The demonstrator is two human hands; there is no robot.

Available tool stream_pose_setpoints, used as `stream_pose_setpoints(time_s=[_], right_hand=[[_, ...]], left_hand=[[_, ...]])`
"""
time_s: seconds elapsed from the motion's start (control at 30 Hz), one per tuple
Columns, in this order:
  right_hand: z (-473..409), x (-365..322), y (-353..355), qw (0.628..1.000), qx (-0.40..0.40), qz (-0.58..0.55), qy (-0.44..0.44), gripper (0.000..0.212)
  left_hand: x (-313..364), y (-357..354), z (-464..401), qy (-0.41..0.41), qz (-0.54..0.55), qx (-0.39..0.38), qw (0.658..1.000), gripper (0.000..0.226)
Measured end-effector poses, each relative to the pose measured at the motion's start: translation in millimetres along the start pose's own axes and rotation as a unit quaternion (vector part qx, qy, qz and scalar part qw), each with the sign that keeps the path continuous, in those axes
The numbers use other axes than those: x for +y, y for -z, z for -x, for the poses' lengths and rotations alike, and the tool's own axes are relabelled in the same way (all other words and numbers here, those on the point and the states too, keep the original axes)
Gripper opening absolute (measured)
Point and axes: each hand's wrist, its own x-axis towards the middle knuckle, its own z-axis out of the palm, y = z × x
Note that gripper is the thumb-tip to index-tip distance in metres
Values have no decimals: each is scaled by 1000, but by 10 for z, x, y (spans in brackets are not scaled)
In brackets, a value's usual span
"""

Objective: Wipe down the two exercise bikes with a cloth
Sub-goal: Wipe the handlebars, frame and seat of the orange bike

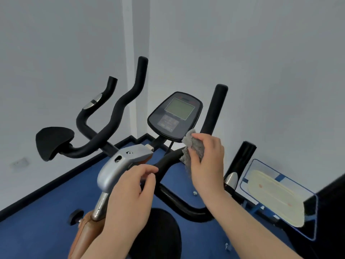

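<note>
Where white walls [261, 53] meet, blue floor [46, 212]

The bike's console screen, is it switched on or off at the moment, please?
It looks off: the console screen is a blank grey-green panel with no digits or backlight visible, though the blur could hide faint readings.

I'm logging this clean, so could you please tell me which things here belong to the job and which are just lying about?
Job: cloth held in right hand; handlebar it wipes; console; left hand at the stem.

Lying about: wall socket; bolt on the floor; framed panel at right.
</note>
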Motion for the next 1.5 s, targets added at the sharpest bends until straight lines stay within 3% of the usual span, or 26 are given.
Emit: stream_pose_setpoints(time_s=[0.1,0.13,0.27,0.37,0.43,0.57,0.67,0.73,0.83,0.9,1.07,1.2,1.4,1.5], right_hand=[[-28,32,52,987,-143,36,58,34],[-136,50,114,987,-147,27,62,33],[-599,60,286,1000,-12,5,2,30],[-509,140,268,986,-112,105,68,31],[-577,220,356,981,-159,75,86,32],[-952,187,572,999,-21,5,43,27],[-1039,272,656,984,-106,109,94,31],[-1230,359,841,986,-147,37,73,35],[-1562,427,981,979,-47,-180,80,37],[-1611,477,863,957,-46,-271,90,36],[-1520,977,631,934,-185,-297,72,27],[-1715,878,650,906,-107,-394,108,26],[-1480,1045,441,903,-161,-393,66,34],[-1694,914,523,893,-108,-425,99,35]], left_hand=[[161,-85,-102,-4,27,-2,1000,19],[213,-124,-153,-4,24,-6,1000,19],[406,-308,-384,3,-10,-24,1000,26],[512,-431,-487,-9,-30,-42,999,25],[551,-492,-536,-19,-39,-43,998,26],[684,-662,-644,-22,-41,-50,998,27],[785,-760,-682,-27,-51,-54,997,26],[798,-803,-715,-16,-48,-46,998,24],[836,-884,-769,9,-15,-26,1000,23],[888,-958,-790,14,-1,-14,1000,24],[965,-1064,-811,23,21,15,999,24],[1009,-1157,-793,28,7,34,999,25],[1036,-1179,-749,46,0,50,998,25],[1023,-1248,-699,45,-21,76,996,25]])
